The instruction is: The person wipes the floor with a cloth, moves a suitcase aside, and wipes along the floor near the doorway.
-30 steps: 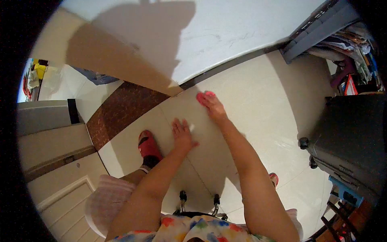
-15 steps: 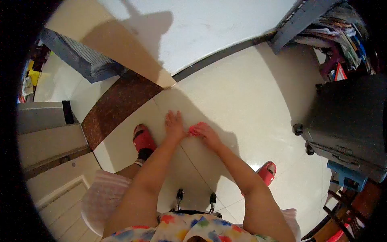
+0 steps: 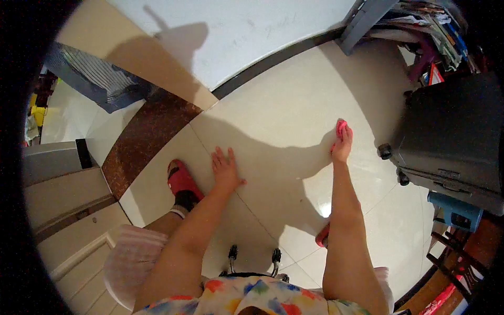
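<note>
My left hand (image 3: 226, 170) is spread with its fingers apart over the pale tiled floor (image 3: 268, 199), close to the red slipper (image 3: 182, 179) on my left foot. Nothing is in it. Out to the right, my right hand (image 3: 342, 144) holds a pink cloth (image 3: 341, 127) over the floor, its fingers pressed on it. Part of the cloth is hidden by the hand. Another red slipper (image 3: 323, 236) shows partly behind my right forearm.
A dark suitcase (image 3: 451, 136) on casters stands at the right, beside a blue stool (image 3: 457, 210). Stacked papers (image 3: 441, 37) fill a shelf at top right. A white wall (image 3: 252, 37) rises ahead; caster wheels (image 3: 233, 252) are below me. A door (image 3: 84, 262) is at left.
My right hand has swept from beside the wall corner in toward my left hand, then far out to the right with the pink cloth. My left hand has shifted only slightly.
</note>
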Available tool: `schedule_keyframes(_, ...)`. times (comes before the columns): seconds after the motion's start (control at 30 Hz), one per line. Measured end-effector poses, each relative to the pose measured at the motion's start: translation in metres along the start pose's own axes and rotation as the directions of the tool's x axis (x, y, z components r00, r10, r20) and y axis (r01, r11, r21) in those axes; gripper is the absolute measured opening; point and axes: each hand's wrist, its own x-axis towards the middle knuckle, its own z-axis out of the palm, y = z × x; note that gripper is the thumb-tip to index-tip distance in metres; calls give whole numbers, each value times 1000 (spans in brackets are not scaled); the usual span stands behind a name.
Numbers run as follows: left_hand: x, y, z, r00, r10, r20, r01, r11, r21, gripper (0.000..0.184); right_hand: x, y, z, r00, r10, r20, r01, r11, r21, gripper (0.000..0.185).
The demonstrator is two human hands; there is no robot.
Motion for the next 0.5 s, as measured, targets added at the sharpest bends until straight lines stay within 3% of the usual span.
schedule_keyframes(0.03, 0, -2, 2, 1000, 12, -12, -12, 1000, -11, 131, -3, 0, 4, 820, -495, 287, 568, 645, -512, 40)
schedule_keyframes(0.1, 0, -5, 4, 999, 35, -40, -36, 999, -32, 133, -14, 7, 37, 929, -315, 194, 357, 900, -251, 40)
schedule_keyframes(0.13, 0, -5, 4, 999, 26, -34, -28, 999, -34, 133, -23, 7, 49, 833, -463, 301, 552, 717, -425, 39)
schedule_keyframes(0.17, 1, -3, 3, 999, 19, -30, -20, 999, -35, 133, -34, 0, 66, 912, -262, 316, 357, 886, -295, 41)
schedule_keyframes(0.23, 1, 0, 2, 1000, 8, -26, -9, 999, -38, 133, -54, 8, 95, 908, -76, 412, 218, 926, -309, 41)
schedule_keyframes(0.37, 0, -3, 4, 999, 21, -45, -23, 999, -32, 132, -122, 4, 133, 806, 125, 578, 69, 951, -301, 38)
schedule_keyframes(0.4, 1, -4, 5, 998, 33, -56, -34, 999, -27, 132, -139, 8, 137, 770, 110, 628, 141, 931, -336, 37)
schedule_keyframes(0.43, 4, -4, 6, 999, 28, -38, -28, 999, -17, 133, -158, 5, 144, 716, 149, 682, -64, 987, -148, 38)
schedule_keyframes(0.5, 7, -3, 9, 1000, 16, -5, -16, 1000, 2, 135, -191, 5, 147, 618, 9, 786, 3, 1000, -13, 35)
